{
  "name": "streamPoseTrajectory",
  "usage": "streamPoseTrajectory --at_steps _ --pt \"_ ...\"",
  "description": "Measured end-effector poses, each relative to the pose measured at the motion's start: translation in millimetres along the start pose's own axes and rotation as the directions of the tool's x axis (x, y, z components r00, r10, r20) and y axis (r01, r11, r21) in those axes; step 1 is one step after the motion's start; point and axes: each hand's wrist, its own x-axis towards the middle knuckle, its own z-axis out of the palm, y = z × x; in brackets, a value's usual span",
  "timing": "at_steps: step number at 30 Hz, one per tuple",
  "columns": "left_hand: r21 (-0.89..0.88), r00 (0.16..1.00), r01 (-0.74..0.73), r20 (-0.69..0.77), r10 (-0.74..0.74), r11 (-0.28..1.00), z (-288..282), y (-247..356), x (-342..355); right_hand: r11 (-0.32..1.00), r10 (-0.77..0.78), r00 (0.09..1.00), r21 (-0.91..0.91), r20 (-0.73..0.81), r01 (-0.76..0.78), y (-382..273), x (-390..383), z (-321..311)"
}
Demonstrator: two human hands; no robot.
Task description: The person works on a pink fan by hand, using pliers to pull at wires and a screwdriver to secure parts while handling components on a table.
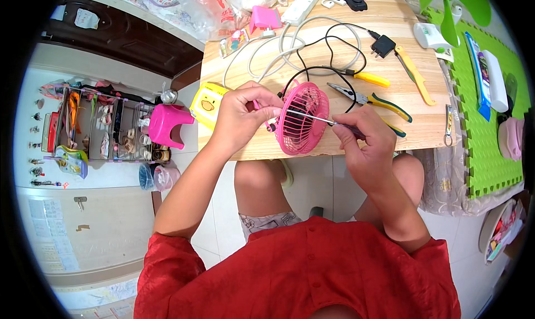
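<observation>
A small pink desk fan with a round wire cage is at the table's near edge, turned partly sideways. My right hand is closed around the dark handle of a screwdriver. Its metal shaft runs leftward across the cage toward my left fingertips; where the tip ends is hidden. My left hand is pinched at the fan's left side, with a small pink part showing between its fingers. Whether that part is joined to the fan I cannot tell. A black cable loops behind the fan.
Right of the fan lie pliers, a yellow-handled tool, a yellow utility knife and a black plug adapter. A yellow box sits left. A white power strip and its looped cord are farther back.
</observation>
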Motion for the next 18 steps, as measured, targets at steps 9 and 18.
streamPoseTrajectory --at_steps 9,18 --pt "-0.016 1.000 -0.012 -0.013 0.012 1.000 1.2 -2.1 0.4 1.000 0.020 1.000 -0.006 0.005 -0.020 2.5 -0.6 0.2" --pt "-0.029 1.000 0.018 0.000 -0.018 0.999 1.4 1.0 1.3 0.995 -0.080 0.997 -0.062 -0.024 0.078 1.4 2.4 -1.6"
